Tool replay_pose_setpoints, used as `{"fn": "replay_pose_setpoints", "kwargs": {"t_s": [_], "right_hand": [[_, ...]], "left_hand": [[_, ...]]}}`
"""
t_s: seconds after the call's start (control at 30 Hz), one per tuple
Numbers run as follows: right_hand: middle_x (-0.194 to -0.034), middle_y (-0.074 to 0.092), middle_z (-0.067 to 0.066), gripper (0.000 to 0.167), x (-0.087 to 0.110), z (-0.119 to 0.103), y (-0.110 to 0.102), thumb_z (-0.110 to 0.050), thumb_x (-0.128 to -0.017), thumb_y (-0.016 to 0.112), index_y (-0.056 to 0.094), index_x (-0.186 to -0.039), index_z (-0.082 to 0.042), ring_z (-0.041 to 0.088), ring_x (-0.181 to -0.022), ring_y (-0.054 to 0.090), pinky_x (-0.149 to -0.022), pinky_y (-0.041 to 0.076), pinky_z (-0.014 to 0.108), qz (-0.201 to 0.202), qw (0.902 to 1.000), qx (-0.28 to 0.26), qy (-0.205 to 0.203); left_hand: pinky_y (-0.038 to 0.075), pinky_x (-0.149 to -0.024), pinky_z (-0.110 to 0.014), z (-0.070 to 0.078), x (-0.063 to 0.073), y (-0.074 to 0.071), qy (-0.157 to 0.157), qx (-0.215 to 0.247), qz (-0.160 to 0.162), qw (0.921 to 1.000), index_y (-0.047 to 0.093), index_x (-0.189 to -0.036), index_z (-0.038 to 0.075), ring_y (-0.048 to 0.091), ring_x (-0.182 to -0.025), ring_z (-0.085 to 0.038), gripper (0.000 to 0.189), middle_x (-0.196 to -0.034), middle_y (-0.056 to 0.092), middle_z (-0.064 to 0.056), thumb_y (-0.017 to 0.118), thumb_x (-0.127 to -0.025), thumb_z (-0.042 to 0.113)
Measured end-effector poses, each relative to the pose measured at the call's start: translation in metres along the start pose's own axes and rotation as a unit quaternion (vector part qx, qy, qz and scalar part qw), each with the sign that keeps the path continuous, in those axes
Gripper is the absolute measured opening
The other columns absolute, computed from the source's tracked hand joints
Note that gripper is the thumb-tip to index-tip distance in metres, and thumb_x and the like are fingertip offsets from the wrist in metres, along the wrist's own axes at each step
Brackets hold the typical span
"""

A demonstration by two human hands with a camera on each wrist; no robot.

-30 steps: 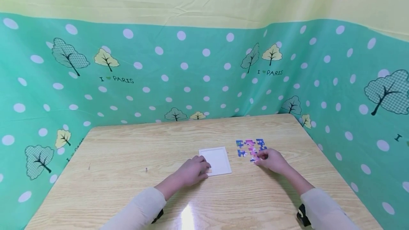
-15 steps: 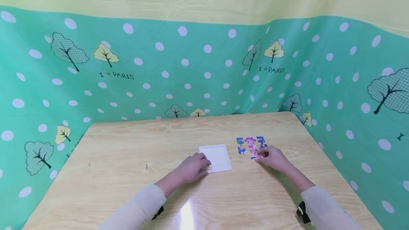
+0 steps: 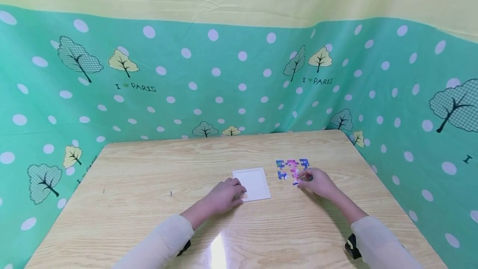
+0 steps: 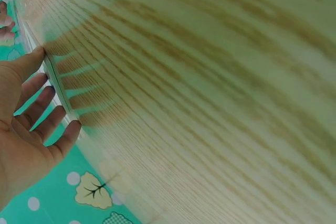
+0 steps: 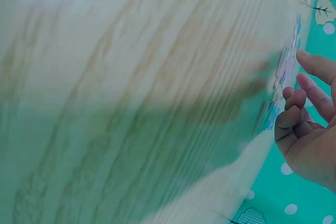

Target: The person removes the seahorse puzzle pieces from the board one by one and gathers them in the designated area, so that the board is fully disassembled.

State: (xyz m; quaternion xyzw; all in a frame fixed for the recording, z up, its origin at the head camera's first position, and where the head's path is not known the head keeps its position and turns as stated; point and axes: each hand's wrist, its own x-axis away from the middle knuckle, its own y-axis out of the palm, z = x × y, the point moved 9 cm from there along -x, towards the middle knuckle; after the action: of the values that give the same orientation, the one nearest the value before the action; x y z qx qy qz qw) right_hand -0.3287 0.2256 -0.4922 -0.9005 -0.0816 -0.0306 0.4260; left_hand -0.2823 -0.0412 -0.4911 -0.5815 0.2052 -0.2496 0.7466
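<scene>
In the head view my left hand (image 3: 224, 196) rests at the near left edge of a flat white square tray (image 3: 254, 179), its fingertips touching the rim. Seen from the left wrist, the fingers of the left hand (image 4: 31, 129) are spread and loosely bent along that edge. A small pale patch shows by the fingertips. My right hand (image 3: 317, 182) is over the near right side of a group of colourful jigsaw puzzle pieces (image 3: 292, 164), thumb and forefinger at a puzzle piece (image 3: 296, 183). The hand partly hides that piece; its other fingers are curled, as the right wrist view shows.
Everything lies on a wood-grain table (image 3: 149, 169). A green dotted cloth (image 3: 168, 74) hangs behind and at the sides. A tiny dark mark or bit (image 3: 171, 194) is on the left of the table. The puzzle pieces lie just right of the tray.
The head view has tilted slightly downward. My right hand has shifted a little to the left over the puzzle pieces. The left hand stays at the tray's edge.
</scene>
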Motion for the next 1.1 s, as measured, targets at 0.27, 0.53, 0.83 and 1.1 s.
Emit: {"fn": "replay_pose_setpoints", "kwargs": {"t_s": [0.27, 0.53, 0.83, 1.1], "right_hand": [[-0.092, 0.060, 0.007, 0.027, -0.001, -0.021, 0.003, -0.016, -0.083, 0.069, 0.066, -0.106, -0.002, 0.017, -0.081, 0.053, -0.062, 0.045, 0.025, 0.003, 0.9989, -0.007, -0.045], [-0.093, 0.060, 0.006, 0.028, -0.004, -0.036, 0.014, -0.016, -0.082, 0.069, 0.066, -0.107, -0.005, 0.018, -0.083, 0.054, -0.061, 0.047, 0.025, 0.003, 0.9984, -0.025, -0.050], [-0.091, 0.062, 0.003, 0.028, -0.006, -0.060, 0.035, -0.016, -0.081, 0.071, 0.067, -0.107, -0.005, 0.017, -0.087, 0.055, -0.071, 0.046, 0.028, -0.010, 0.9957, -0.032, -0.086], [-0.087, 0.062, 0.001, 0.027, -0.008, -0.076, 0.054, -0.015, -0.080, 0.072, 0.068, -0.105, -0.006, 0.013, -0.082, 0.055, -0.068, 0.047, 0.024, -0.024, 0.9938, -0.040, -0.101]], "left_hand": [[0.047, -0.075, -0.030, 0.001, 0.001, -0.002, 0.001, 0.001, -0.003, 1.0000, 0.064, -0.116, 0.017, 0.052, -0.098, -0.014, 0.030, -0.110, 0.058, 0.002, 0.062, -0.090, 0.031], [0.048, -0.079, -0.033, 0.003, 0.002, -0.005, 0.000, 0.001, -0.006, 1.0000, 0.064, -0.117, 0.017, 0.053, -0.102, -0.016, 0.030, -0.112, 0.058, 0.001, 0.061, -0.090, 0.031], [0.047, -0.072, -0.028, 0.004, 0.003, -0.008, 0.009, 0.007, 0.004, 0.9999, 0.065, -0.114, 0.015, 0.052, -0.094, -0.013, 0.029, -0.107, 0.058, 0.001, 0.064, -0.088, 0.029], [0.046, -0.072, -0.028, 0.002, 0.002, -0.005, 0.009, 0.011, 0.002, 0.9999, 0.065, -0.114, 0.015, 0.051, -0.094, -0.012, 0.030, -0.107, 0.058, 0.002, 0.064, -0.088, 0.030]]}}
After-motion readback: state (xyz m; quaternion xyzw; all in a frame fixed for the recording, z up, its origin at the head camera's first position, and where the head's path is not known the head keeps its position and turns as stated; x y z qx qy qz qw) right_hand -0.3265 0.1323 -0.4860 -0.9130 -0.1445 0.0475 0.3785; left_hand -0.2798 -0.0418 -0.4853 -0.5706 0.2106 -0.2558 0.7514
